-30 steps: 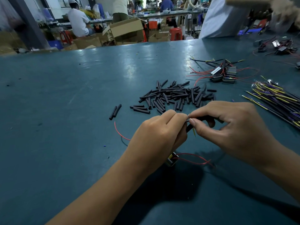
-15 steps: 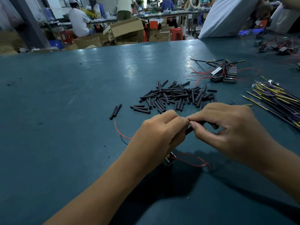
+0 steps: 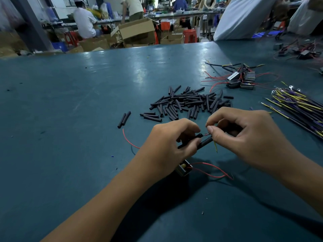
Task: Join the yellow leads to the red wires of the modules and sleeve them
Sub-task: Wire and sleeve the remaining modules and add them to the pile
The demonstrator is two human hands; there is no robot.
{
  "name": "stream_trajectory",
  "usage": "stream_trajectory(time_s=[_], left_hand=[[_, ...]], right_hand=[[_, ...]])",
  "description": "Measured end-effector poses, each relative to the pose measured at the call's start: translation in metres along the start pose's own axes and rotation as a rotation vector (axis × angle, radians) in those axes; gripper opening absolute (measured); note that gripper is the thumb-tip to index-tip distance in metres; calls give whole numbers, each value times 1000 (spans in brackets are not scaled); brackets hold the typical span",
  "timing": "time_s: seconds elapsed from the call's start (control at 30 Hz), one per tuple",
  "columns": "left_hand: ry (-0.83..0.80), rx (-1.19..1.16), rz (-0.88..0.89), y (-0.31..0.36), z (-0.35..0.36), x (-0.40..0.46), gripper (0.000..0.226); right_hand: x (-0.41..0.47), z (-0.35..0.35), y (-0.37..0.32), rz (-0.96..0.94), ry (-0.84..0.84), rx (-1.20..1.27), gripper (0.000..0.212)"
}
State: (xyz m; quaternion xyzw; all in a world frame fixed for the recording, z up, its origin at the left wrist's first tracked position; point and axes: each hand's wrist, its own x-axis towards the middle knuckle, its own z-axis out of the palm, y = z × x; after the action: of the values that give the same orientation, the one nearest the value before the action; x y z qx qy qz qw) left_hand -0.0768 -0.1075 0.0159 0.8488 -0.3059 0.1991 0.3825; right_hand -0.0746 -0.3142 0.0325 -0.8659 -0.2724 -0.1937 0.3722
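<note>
Now hands apart; sleeve seemingly exposed

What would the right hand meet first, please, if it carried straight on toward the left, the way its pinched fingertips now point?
Most likely the left hand, whose fingertips sit just across a small gap from the right hand. The bare joint and a black sleeve lie between them, so depth permitting, those come first.

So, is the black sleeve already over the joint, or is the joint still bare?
Still bare: the joint shows beside the black sleeve in the left hand.
</note>
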Motion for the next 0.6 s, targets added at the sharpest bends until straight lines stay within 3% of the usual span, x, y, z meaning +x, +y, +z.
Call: stream_trajectory(time_s=[0.37, 0.6], left_hand=[[-95, -114, -65, -6, -10, 3, 6], [-102, -146, -85, -7, -10, 2, 9]], right_hand=[[4, -6, -3, -59, -123, -136, 15], [3, -3, 0, 9, -94, -29, 19]])
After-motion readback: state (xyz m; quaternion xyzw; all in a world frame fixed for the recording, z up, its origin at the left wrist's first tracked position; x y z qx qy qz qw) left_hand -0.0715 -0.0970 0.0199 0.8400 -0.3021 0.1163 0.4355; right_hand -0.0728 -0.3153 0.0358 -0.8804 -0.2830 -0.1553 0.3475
